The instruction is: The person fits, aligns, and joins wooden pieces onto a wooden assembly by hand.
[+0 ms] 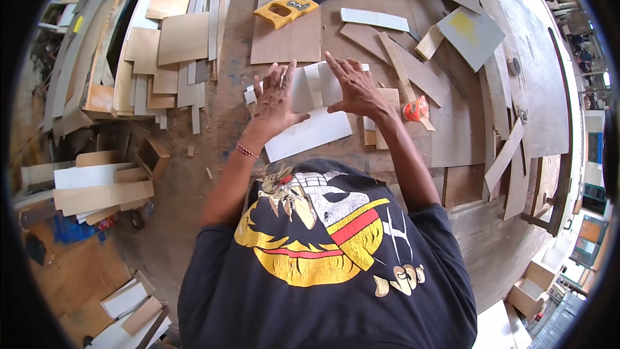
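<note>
My left hand (274, 100) and my right hand (358, 90) rest on either side of a small assembly of white boards (313, 85). Both have their fingers stretched and spread, with the thumbs towards me; neither is closed round a piece. The assembly has a raised strip down its middle, and my hands cover its outer parts. Just below lies a flat white board (309, 136). Beside my right wrist are small wood pieces (389, 100) and an orange-red cup (416, 110) with a thin wood strip at it.
A yellow-handled handsaw (287, 10) lies on a brown board (284, 45) beyond my hands. Loose panels and strips (413, 68) cover the right side of the worktable. Stacked boards (184, 39) stand at the left, with more offcuts (103, 184) below them.
</note>
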{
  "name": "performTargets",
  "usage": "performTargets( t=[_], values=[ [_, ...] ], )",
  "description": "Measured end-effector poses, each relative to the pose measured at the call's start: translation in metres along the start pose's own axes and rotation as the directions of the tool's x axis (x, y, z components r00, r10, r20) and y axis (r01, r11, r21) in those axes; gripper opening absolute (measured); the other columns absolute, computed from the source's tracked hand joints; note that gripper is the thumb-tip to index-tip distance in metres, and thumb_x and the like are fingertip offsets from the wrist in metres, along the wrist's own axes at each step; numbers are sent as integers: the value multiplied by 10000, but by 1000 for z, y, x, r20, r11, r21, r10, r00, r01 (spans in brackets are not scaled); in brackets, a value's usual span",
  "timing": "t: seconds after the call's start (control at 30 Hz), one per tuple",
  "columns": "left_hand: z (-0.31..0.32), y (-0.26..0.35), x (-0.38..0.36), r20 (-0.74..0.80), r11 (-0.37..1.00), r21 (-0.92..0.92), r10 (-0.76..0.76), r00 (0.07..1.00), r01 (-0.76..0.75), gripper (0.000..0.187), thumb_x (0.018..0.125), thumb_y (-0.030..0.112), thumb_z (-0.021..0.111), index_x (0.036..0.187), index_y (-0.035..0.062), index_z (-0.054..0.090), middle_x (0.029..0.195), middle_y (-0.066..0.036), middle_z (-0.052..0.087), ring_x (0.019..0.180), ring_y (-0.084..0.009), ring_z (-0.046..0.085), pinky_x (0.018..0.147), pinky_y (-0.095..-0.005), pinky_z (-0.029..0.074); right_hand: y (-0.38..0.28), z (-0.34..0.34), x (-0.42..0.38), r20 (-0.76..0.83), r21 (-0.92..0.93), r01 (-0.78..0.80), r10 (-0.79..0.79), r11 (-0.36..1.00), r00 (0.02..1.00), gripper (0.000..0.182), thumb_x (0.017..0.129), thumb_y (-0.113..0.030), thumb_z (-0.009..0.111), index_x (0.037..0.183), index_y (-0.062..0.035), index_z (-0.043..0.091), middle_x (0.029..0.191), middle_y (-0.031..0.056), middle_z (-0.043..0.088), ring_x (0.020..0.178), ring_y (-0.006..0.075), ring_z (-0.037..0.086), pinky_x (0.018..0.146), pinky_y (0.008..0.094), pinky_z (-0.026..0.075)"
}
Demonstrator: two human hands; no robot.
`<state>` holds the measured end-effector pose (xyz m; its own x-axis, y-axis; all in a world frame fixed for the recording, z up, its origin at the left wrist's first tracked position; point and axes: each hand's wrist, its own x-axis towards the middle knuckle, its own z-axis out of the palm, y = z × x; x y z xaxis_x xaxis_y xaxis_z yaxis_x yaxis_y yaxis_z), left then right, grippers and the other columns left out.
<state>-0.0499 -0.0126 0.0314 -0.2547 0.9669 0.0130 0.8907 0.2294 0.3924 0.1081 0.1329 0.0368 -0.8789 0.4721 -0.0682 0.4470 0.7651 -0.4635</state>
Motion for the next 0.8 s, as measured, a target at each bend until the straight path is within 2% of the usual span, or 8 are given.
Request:
performTargets(
  t=[0.23,0.37,0.47,0.7,0.8],
  values=[
    [-4,-32,-22,10,988,14,-155,988,155,1198,563,361,823,1453,129,57,1409,-162,282,1347,-326,197,1071,-569,98,-6,11,14,67,-42,7,-4,999,998,1209,467,-279,859,1443,-115,166,1361,148,391,1271,345,318,1006,523,306],
    [-7,-38,-29,-3,982,-26,-187,982,187,1213,559,361,826,1455,130,43,1421,-154,271,1362,-331,170,1063,-581,97,-12,16,22,91,-68,35,-29,997,995,1206,467,-284,857,1443,-119,169,1367,132,394,1275,340,315,990,540,297],
    [-6,-39,-30,44,974,-21,-225,973,226,1193,569,369,822,1453,127,58,1439,-175,242,1369,-313,150,1080,-547,74,-19,13,26,125,-92,33,-21,995,992,1212,461,-280,857,1445,-121,167,1373,126,393,1279,340,310,980,536,301],
    [3,-44,-29,75,977,-61,-200,977,205,1254,535,483,805,1455,122,33,1455,-174,220,1381,-324,123,1076,-565,60,-15,16,30,145,-89,38,-24,995,989,1236,436,-253,861,1446,-121,161,1396,109,367,1289,343,297,983,539,300],
    [4,-46,-30,74,979,-66,-186,980,191,1279,516,518,798,1454,121,25,1458,-166,216,1383,-330,107,1076,-571,51,-12,20,29,109,-114,75,-63,991,992,1271,418,-288,874,1449,-133,148,1394,92,364,1284,333,302,934,577,335]
  ],
)
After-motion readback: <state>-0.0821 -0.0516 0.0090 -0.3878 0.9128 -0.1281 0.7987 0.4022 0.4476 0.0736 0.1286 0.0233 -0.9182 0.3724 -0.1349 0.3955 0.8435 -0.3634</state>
